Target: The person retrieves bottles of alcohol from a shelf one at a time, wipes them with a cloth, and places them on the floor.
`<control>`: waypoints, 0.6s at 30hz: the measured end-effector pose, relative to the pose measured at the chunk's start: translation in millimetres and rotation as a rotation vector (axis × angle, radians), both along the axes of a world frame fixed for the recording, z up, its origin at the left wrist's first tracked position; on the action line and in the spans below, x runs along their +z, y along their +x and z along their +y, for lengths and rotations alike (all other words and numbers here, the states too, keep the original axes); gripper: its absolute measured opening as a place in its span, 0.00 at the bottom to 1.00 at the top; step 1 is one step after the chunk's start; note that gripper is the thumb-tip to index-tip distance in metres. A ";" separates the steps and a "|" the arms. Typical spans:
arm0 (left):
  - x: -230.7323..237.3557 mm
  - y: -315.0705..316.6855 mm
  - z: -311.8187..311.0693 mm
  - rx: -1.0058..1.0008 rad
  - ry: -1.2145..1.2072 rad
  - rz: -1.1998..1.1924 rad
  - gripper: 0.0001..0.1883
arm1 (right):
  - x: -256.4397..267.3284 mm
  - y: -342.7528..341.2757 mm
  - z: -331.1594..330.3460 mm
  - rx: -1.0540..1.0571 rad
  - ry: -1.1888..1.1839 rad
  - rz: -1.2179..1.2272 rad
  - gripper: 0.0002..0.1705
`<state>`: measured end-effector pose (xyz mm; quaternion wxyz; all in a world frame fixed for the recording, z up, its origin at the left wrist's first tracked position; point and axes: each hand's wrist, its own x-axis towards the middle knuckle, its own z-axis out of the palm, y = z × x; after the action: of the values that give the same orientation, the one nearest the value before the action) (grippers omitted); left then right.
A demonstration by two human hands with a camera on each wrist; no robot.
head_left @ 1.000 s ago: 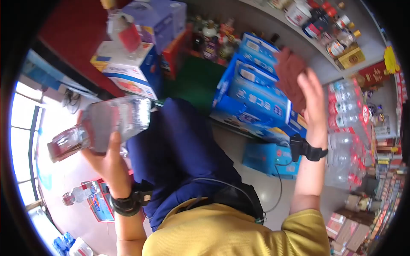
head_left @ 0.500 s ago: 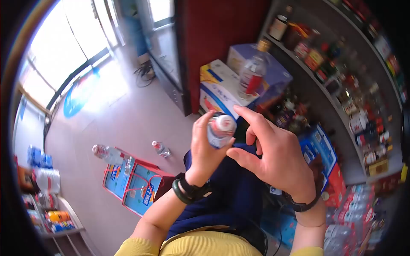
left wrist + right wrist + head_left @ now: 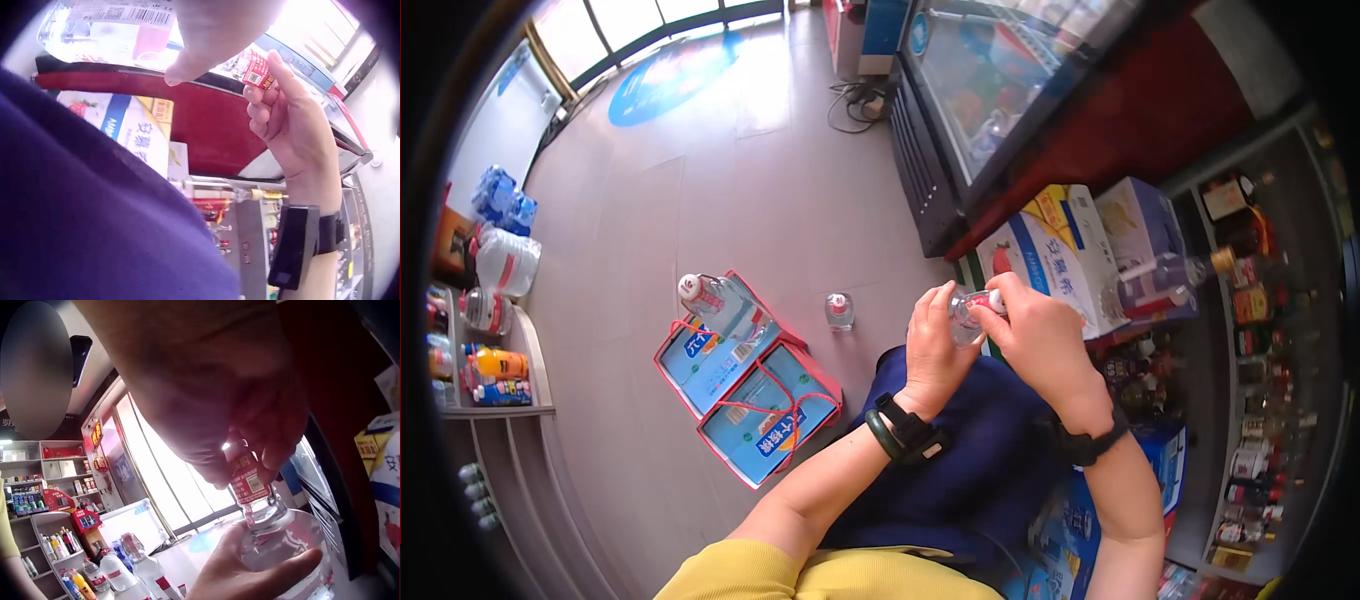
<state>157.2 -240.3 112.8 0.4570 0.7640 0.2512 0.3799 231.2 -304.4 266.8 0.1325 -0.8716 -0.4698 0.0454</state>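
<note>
My left hand (image 3: 935, 348) grips a clear glass bottle (image 3: 963, 318) round its body, above my lap. In the right wrist view, the left thumb lies across the front of the glass body (image 3: 300, 540). My right hand (image 3: 1048, 338) pinches the bottle's top, its fingers curled over the white cap (image 3: 997, 301). Below those fingers a red neck label (image 3: 253, 485) with a small code shows. Part of the cap is hidden by the right fingers. The left wrist view catches the bottle's printed side (image 3: 106, 44) and my right hand at the neck.
On the floor stand a small clear bottle (image 3: 839, 311) and red-edged blue gift boxes (image 3: 745, 440), with a large clear bottle (image 3: 725, 306) over them. At right are a white carton (image 3: 1050, 255), another bottle (image 3: 1160, 285), a glass-fronted cooler (image 3: 990, 100) and bottle shelves (image 3: 1250, 400).
My right hand has come from beside a brown cloth on the blue boxes to the bottle's cap. My left hand has turned the bottle and brought it inward. The head view has swung left.
</note>
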 end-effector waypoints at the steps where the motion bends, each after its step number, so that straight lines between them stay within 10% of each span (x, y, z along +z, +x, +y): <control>1: -10.9 0.5 5.3 0.012 -0.004 0.009 0.44 | -11.7 6.4 8.6 0.059 0.035 0.004 0.16; 10: -72.9 -41.3 34.0 0.088 -0.373 0.246 0.50 | -145.2 40.3 79.6 0.359 -0.276 0.103 0.19; 18: -21.0 -92.5 31.3 -0.157 -0.680 0.278 0.38 | -242.9 57.8 125.8 0.486 -0.434 0.165 0.14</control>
<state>64.7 -209.0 91.8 0.6739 0.6298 0.3633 0.1315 288.9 -178.6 24.0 -0.0336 -0.7353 -0.6310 0.2451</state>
